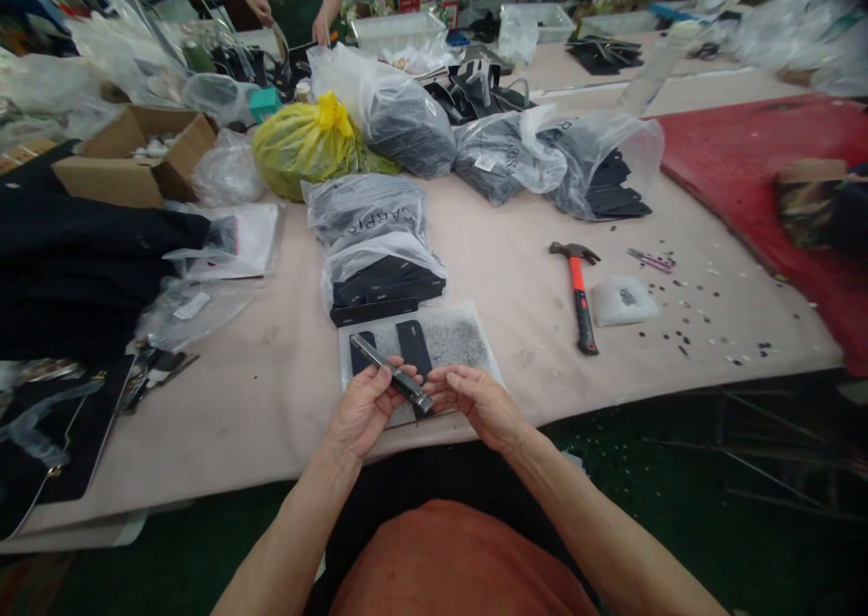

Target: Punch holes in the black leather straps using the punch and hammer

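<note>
My left hand [370, 405] is closed around a long, narrow black object [397, 379] with a shiny upper edge, which looks like a slim hand tool; its exact kind is unclear. The object slants from upper left to lower right. Beside its near end is my right hand [478, 399], fingers loosely curved and apart, with no firm grip visible; whether the fingertips touch it I cannot tell. Under both hands lies a pale speckled board [467, 336]. Black flat pieces [411, 340] rest on the board, partly hidden by my left hand and the object.
A claw hammer [580, 299] lies to the right, beside a small white wrapped bundle [624, 300] and scattered small bits. Plastic bags of black pieces [380, 236], a yellow bag [305, 150] and a cardboard box [142, 159] stand farther back. Another person [295, 5] works across the table.
</note>
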`<control>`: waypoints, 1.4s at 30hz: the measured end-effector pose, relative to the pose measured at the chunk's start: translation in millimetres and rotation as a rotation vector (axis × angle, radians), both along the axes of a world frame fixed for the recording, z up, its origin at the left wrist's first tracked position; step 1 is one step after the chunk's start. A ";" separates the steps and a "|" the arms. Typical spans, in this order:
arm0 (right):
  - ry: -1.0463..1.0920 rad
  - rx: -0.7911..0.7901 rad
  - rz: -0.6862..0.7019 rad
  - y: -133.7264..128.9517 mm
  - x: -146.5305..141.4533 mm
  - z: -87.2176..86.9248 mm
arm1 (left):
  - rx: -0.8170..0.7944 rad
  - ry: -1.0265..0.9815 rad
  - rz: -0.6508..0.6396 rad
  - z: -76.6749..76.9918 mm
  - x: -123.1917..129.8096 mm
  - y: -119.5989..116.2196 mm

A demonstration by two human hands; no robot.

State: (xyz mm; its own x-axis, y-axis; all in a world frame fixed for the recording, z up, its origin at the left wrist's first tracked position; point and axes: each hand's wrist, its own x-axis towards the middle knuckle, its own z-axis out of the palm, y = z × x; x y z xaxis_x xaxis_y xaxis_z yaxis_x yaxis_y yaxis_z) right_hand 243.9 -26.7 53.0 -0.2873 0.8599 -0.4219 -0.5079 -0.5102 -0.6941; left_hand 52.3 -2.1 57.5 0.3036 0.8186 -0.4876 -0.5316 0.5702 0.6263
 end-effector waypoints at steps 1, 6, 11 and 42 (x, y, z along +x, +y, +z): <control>-0.005 0.013 0.002 -0.8 -0.8 0.9 | 0.002 -0.013 0.003 -0.6 -0.7 -0.8; -0.056 0.087 0.052 -5.7 -3.0 5.6 | 0.012 -0.045 0.010 -2.0 -3.4 -2.8; -0.147 0.125 0.148 -11.5 -7.2 6.0 | 0.043 -0.029 0.016 1.8 -2.4 -5.1; -0.214 0.116 0.070 -13.8 -27.3 -0.6 | 0.287 -0.065 -0.133 6.5 -11.8 -5.1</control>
State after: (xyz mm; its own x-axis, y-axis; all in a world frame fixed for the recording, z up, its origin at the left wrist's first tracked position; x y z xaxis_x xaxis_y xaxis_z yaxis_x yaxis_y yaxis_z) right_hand 216.6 -40.5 52.4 -0.2623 0.8875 -0.3789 -0.3095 -0.4493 -0.8381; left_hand 40.5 -7.2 64.0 0.4404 0.8708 -0.2184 -0.5080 0.4423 0.7391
